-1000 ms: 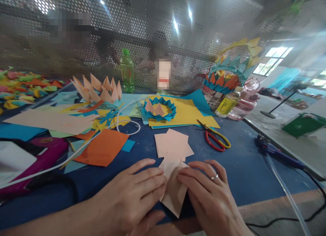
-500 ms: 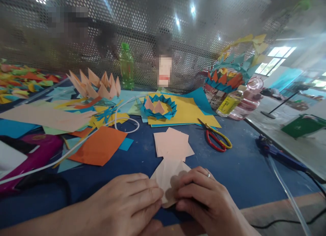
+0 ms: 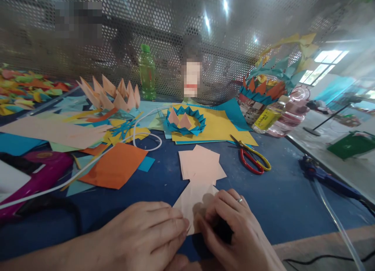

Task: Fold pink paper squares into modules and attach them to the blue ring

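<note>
A pale pink square of paper (image 3: 185, 202) lies cornerwise on the blue table at the near edge, partly folded along its lower right side. My left hand (image 3: 149, 232) presses on its left side, fingers held together, the thumb mostly hidden below. On the right side, my right hand (image 3: 231, 220) is closed on the fold, thumb and curled fingertips at the paper. A ring (image 3: 239, 200) shows on one of its fingers. Just beyond lies a small stack of pink paper squares (image 3: 200, 163), overlapping the sheet's far corner.
A blue paper ring (image 3: 199, 126) with two pink points sits on yellow sheets (image 3: 225, 126). Scissors (image 3: 253, 157) lie right, a glue gun (image 3: 328, 179) farther right. Orange paper (image 3: 115, 167), a white cord (image 3: 96, 161) and a magenta hair dryer (image 3: 49, 177) are left. Bottles (image 3: 146, 73) stand behind.
My right thumb and fingers have shifted along the paper's right side, the thumb now farther up and the fingers more curled. My left hand stays nearly in place. The view has shifted slightly.
</note>
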{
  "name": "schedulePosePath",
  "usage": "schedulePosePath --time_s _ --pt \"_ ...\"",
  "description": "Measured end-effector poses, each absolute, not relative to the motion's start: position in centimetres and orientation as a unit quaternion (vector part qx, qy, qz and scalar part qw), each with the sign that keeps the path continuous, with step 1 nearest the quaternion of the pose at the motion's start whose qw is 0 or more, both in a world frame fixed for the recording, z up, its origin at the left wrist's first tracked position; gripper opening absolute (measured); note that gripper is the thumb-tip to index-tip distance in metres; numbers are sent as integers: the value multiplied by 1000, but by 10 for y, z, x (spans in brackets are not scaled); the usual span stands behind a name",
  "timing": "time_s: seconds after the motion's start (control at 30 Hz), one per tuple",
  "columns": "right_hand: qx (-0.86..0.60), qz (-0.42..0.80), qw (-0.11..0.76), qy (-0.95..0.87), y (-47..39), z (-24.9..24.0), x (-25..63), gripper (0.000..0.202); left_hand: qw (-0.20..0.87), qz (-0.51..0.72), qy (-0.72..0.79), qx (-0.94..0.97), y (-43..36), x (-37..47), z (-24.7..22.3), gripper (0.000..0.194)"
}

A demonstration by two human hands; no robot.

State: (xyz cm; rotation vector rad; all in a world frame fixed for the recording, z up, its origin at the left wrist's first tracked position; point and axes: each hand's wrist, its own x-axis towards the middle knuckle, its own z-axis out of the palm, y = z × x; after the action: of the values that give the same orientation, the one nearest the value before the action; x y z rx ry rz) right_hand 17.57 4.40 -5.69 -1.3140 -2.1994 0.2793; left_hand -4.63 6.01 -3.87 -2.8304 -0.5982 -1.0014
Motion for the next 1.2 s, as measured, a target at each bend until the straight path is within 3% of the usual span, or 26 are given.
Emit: schedulePosePath --time_s 0.27,0.53,1.03,1.13,1.2 --pt "-494 100 280 -817 45 -59 175 20 52 -308 -195 -930 59 -49 -39 20" --pt "-500 123 254 -819 45 -60 177 18 20 -303 -213 -929 63 -34 -40 50" --pt "-511 114 256 -813 41 -63 183 13 -47 -301 -218 -927 63 -38 -49 31" --pt "-514 115 254 -811 39 -63 183 13 -100 -276 -224 -929 64 -43 -43 23" --pt "-517 116 255 -809 39 -63 183 13 -153 -251 -239 -926 67 -47 -37 28"
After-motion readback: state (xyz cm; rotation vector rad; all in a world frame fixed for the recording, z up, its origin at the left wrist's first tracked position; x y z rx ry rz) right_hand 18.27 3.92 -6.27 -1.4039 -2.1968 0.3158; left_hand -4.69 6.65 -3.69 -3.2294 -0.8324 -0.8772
